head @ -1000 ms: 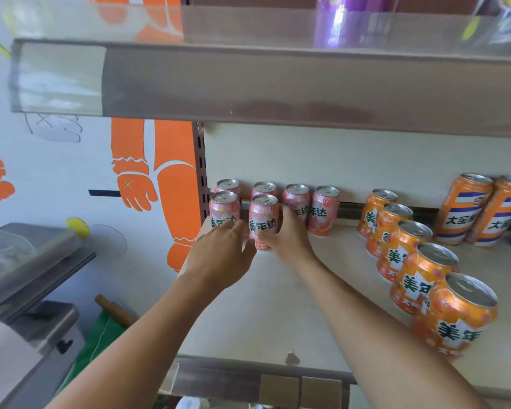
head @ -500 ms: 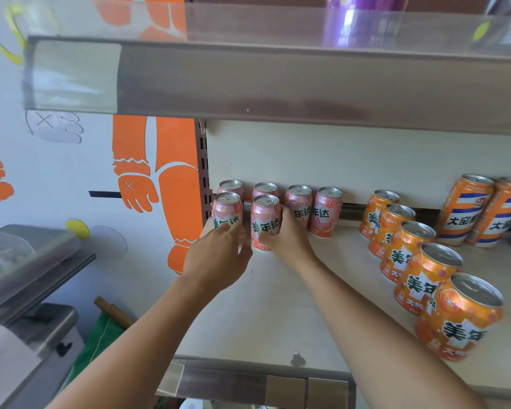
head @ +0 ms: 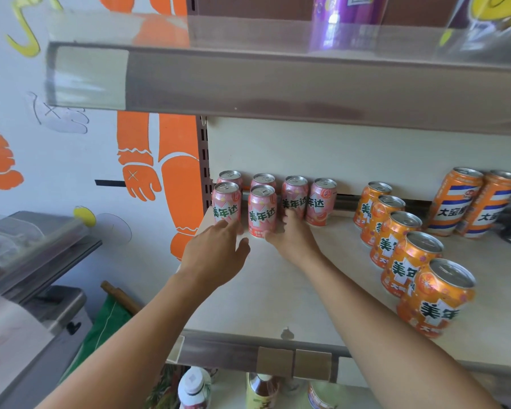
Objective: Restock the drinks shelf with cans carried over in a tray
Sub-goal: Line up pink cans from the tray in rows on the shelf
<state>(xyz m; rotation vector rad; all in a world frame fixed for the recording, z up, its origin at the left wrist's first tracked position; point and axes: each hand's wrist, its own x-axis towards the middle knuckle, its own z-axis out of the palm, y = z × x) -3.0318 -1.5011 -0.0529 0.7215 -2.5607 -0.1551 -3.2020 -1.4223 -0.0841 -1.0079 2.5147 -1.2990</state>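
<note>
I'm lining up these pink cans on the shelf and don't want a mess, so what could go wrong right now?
1. The left hand and right hand crowd the two front pink cans; a nudge could tip one into the back row.
2. The leftmost pink can stands at the shelf's left edge and might fall off.
3. Pulling the right arm back could sweep the row of orange cans.

our left hand (head: 219,255) bare, right hand (head: 292,240) bare, both forearms uncovered, no sleeves, rings or watch showing
</note>
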